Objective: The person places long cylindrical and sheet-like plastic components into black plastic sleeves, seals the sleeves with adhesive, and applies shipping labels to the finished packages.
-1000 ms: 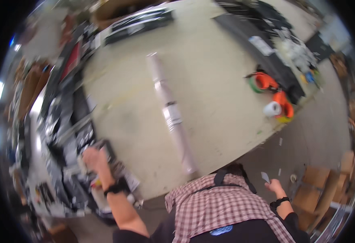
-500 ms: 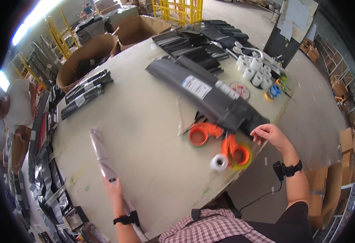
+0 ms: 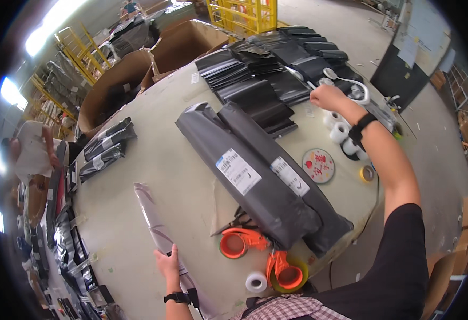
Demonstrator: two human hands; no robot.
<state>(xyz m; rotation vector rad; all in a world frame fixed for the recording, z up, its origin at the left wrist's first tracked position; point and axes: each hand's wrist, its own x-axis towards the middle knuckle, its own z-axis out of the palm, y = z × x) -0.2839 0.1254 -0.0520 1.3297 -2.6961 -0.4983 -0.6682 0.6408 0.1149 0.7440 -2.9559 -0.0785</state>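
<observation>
My left hand [image 3: 168, 264] is closed on the side of a long, slim, pinkish roll in clear plastic [image 3: 153, 221], which lies on the table pointing away from me. My right arm stretches to the far right, where my right hand [image 3: 329, 99] has its fingers curled beside the black plastic mailing bags [image 3: 292, 88]; what it grips, if anything, is hidden. Just below that hand stand several white rolls [image 3: 339, 131]. Two filled dark grey parcels with white labels [image 3: 239, 173] lie side by side between my hands.
Orange tape dispensers [image 3: 243, 241], a small white roll [image 3: 256, 282] and dark-handled scissors [image 3: 238, 220] lie near the front edge. A round patterned mat [image 3: 318, 165] and yellow tape [image 3: 367, 173] sit at right. Black packages [image 3: 106, 149] lie left; cardboard boxes [image 3: 119, 88] stand beyond. Another person [image 3: 34, 152] is at far left.
My right hand has moved from the table's near right edge to the far bags and white rolls. The view has shifted; my left hand stays at the pinkish roll.
</observation>
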